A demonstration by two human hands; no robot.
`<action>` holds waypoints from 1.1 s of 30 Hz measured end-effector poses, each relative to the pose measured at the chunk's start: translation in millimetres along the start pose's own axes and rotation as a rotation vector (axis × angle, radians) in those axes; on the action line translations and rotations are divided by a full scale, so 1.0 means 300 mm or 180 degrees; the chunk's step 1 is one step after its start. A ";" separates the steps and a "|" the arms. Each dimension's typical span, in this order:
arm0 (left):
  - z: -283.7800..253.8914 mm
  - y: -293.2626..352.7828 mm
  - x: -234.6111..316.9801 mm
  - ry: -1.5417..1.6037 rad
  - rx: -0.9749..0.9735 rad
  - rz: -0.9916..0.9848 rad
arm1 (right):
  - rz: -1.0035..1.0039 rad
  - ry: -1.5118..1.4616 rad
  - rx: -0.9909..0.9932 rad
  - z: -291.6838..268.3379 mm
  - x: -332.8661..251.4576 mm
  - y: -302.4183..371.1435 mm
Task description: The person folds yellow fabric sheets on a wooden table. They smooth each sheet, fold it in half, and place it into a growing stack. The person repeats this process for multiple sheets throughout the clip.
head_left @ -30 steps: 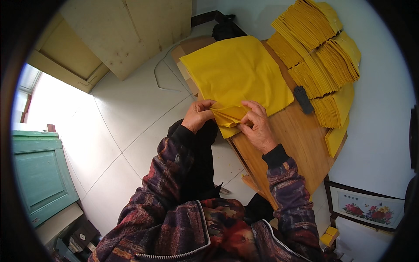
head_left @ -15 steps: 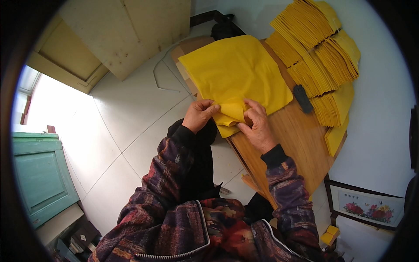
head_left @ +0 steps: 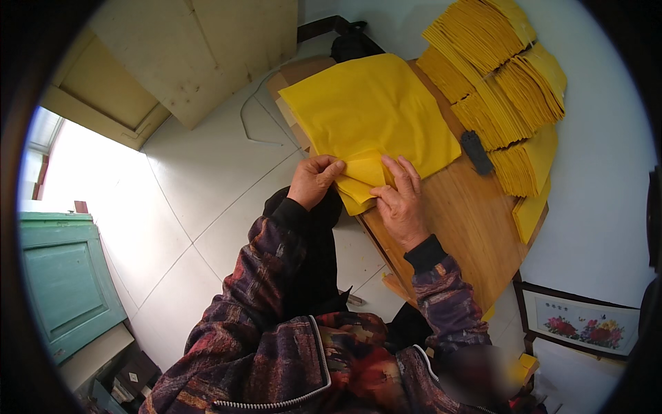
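Observation:
A wide piece of yellow fabric (head_left: 376,100) lies over the far left part of the wooden table (head_left: 458,224). At its near corner the fabric is folded up in layers. My left hand (head_left: 314,181) pinches the left edge of that fold between thumb and fingers. On the other side, my right hand (head_left: 401,203) grips the fold's near right edge with thumb and index finger, its other fingers raised over the cloth. How many layers each hand holds, I cannot tell.
Tall stacks of folded yellow fabric (head_left: 507,90) line the table's right side against the wall. A dark grey object (head_left: 476,152) lies beside them. A flower picture in a dark frame (head_left: 586,324) stands at lower right. A green cabinet door (head_left: 69,276) is far left.
My right hand has shifted slightly and its fingers have straightened upward. The folded corner between my hands has opened flatter. My left hand has hardly moved.

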State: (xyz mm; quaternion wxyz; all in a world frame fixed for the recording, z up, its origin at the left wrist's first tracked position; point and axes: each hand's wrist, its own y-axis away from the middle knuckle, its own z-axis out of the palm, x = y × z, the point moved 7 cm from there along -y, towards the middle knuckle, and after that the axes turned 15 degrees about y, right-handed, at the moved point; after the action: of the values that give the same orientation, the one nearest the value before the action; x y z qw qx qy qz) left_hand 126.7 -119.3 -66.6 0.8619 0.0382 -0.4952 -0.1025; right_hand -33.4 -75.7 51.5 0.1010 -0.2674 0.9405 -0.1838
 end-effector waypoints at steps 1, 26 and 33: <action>0.000 0.000 -0.001 -0.0025 0.0006 0.0008 | 0.0036 -0.0074 -0.0058 0.005 0.003 0.000; -0.008 0.011 0.048 -0.0921 0.0134 0.0364 | 0.2273 0.2684 -0.0899 -0.011 0.817 0.182; -0.002 0.006 0.021 -0.0308 0.0159 0.0219 | 0.2411 0.1879 -0.1152 -0.079 0.780 0.143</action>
State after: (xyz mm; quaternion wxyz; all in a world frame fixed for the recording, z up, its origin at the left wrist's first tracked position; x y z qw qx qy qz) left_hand 130.4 -118.9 -61.3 0.8387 0.0377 -0.5397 -0.0622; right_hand -256.0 -161.2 34.5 -0.1573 0.1422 0.9766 -0.0362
